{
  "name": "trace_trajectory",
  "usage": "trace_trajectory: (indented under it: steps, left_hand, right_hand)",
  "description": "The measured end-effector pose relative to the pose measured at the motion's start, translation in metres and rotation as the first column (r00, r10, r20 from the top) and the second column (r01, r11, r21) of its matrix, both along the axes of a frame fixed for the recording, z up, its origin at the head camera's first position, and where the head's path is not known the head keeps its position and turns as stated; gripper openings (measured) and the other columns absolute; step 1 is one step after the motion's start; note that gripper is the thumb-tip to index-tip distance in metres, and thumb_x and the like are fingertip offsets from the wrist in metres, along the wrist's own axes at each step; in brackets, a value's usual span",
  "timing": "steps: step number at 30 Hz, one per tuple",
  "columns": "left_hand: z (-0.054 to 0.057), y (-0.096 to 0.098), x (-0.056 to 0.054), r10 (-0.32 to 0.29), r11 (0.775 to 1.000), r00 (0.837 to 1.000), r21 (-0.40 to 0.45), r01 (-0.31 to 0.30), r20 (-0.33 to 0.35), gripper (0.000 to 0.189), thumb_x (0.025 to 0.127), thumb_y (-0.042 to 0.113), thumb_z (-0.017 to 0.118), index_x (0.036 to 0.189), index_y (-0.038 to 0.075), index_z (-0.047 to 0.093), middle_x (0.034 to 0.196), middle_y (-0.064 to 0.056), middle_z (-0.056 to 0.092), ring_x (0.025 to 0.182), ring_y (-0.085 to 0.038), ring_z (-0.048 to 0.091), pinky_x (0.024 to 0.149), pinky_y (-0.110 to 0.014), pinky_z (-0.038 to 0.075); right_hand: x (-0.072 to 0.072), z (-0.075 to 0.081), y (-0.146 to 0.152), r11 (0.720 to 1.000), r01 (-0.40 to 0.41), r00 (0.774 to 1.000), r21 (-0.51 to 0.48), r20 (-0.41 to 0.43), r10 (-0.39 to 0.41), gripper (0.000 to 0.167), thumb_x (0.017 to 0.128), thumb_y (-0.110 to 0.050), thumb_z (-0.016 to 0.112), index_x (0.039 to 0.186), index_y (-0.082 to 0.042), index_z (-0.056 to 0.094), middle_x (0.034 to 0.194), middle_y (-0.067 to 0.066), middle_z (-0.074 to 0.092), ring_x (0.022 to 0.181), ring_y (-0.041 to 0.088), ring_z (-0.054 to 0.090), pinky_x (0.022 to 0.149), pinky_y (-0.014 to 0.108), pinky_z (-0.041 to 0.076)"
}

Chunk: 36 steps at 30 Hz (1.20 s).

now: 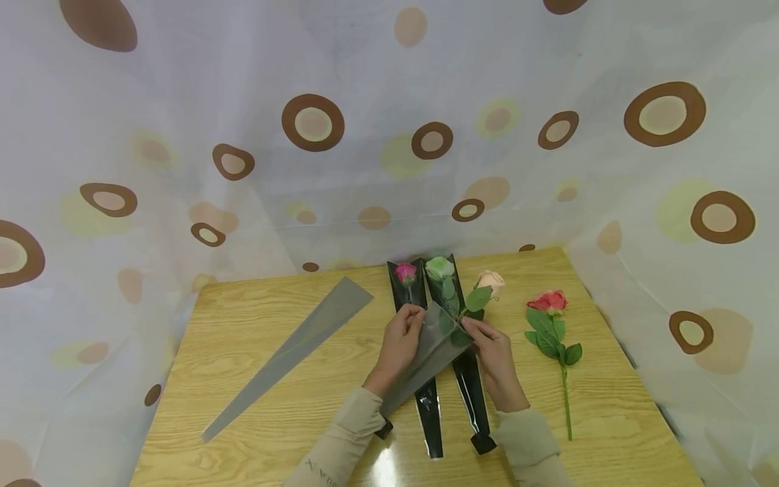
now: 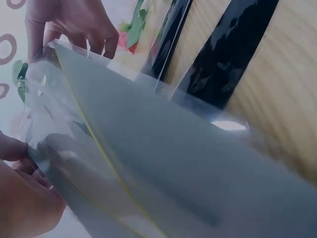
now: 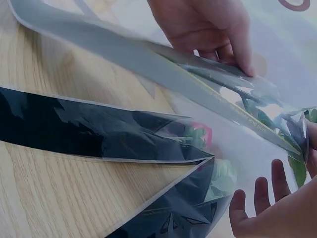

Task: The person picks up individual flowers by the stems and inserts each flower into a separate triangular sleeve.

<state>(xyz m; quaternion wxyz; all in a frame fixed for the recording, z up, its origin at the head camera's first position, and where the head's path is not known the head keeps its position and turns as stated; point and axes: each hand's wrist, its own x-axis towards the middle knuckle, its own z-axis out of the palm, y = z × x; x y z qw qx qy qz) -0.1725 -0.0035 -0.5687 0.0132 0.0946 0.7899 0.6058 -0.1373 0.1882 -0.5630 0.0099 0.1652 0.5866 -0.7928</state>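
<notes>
My left hand (image 1: 402,341) pinches one side of the mouth of a grey, see-through flower sleeve (image 1: 420,365). At the opposite corner, the thumb and a finger of my right hand (image 1: 494,355) pinch the sleeve's edge, while its other fingers spread away in the right wrist view. A peach rose (image 1: 490,284) has its bloom outside the mouth. Some of its green leaves (image 3: 265,119) show through the film inside the sleeve. Beneath lie a pink rose (image 1: 406,272) and a pale green rose (image 1: 439,268), each in a black sleeve (image 1: 431,423).
Another grey sleeve (image 1: 292,355) lies flat and slanted on the left of the wooden table (image 1: 243,325). An unwrapped red rose (image 1: 548,302) with a long stem lies at the right. Patterned curtains (image 1: 365,176) hang behind the table and along both sides.
</notes>
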Motion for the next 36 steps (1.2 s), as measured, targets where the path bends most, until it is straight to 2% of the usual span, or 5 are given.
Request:
trace_trajectory:
  steps: [9, 15, 21, 27, 36]
  left_hand:
    - [0.01, 0.003, -0.013, -0.01, 0.997, 0.999, -0.081, 0.005, -0.052, 0.025, 0.113, 0.028, 0.051, 0.119, 0.011, 0.069, 0.078, -0.004, 0.062, 0.063, -0.008, 0.045, 0.064, -0.024, 0.041]
    - [0.014, 0.001, -0.016, -0.027, 0.995, 0.999, -0.095, 0.023, -0.037, 0.026, 0.114, 0.03, 0.051, 0.12, 0.013, 0.069, 0.079, 0.0, 0.059, 0.064, -0.009, 0.046, 0.063, -0.024, 0.042]
    - [0.017, 0.0, -0.019, -0.041, 0.996, 0.998, -0.083, 0.038, -0.036, 0.027, 0.114, 0.031, 0.05, 0.121, 0.012, 0.069, 0.079, -0.005, 0.062, 0.064, -0.009, 0.047, 0.063, -0.025, 0.041]
    - [0.017, -0.001, -0.021, -0.068, 0.996, 0.997, -0.067, 0.065, -0.044, 0.026, 0.113, 0.029, 0.051, 0.121, 0.012, 0.068, 0.087, -0.01, 0.073, 0.066, -0.009, 0.049, 0.065, -0.024, 0.042]
    - [0.015, -0.001, -0.022, -0.11, 0.993, 0.993, -0.052, 0.107, -0.048, 0.025, 0.113, 0.025, 0.051, 0.122, 0.007, 0.067, 0.065, 0.005, 0.046, 0.054, -0.007, 0.036, 0.054, -0.022, 0.033]
  right_hand:
    - [-0.002, -0.001, -0.004, 0.994, -0.046, 0.999, 0.101, 0.033, 0.043, 0.016, 0.104, -0.019, 0.07, 0.109, -0.024, 0.084, 0.099, -0.024, 0.074, 0.099, -0.002, 0.066, 0.09, 0.02, 0.053]
    - [-0.004, -0.005, -0.003, 0.97, -0.023, 0.995, 0.244, -0.084, 0.045, 0.028, 0.1, -0.016, 0.075, 0.121, 0.002, 0.078, 0.095, -0.023, 0.077, 0.1, 0.0, 0.07, 0.089, 0.017, 0.056]
    - [-0.007, -0.004, 0.0, 0.938, 0.025, 0.992, 0.346, -0.124, 0.019, 0.036, 0.097, -0.025, 0.079, 0.119, 0.003, 0.077, 0.095, -0.025, 0.075, 0.095, 0.0, 0.068, 0.082, 0.018, 0.053]
    - [-0.007, 0.0, 0.0, 0.96, 0.047, 0.992, 0.276, -0.123, -0.013, 0.033, 0.1, -0.022, 0.075, 0.124, 0.001, 0.075, 0.098, -0.022, 0.073, 0.087, -0.001, 0.065, 0.075, 0.017, 0.053]
    - [-0.007, 0.003, 0.002, 0.975, 0.103, 0.989, 0.197, -0.124, -0.08, 0.033, 0.103, -0.029, 0.071, 0.127, -0.006, 0.074, 0.084, -0.017, 0.072, 0.08, 0.0, 0.068, 0.072, 0.019, 0.057]
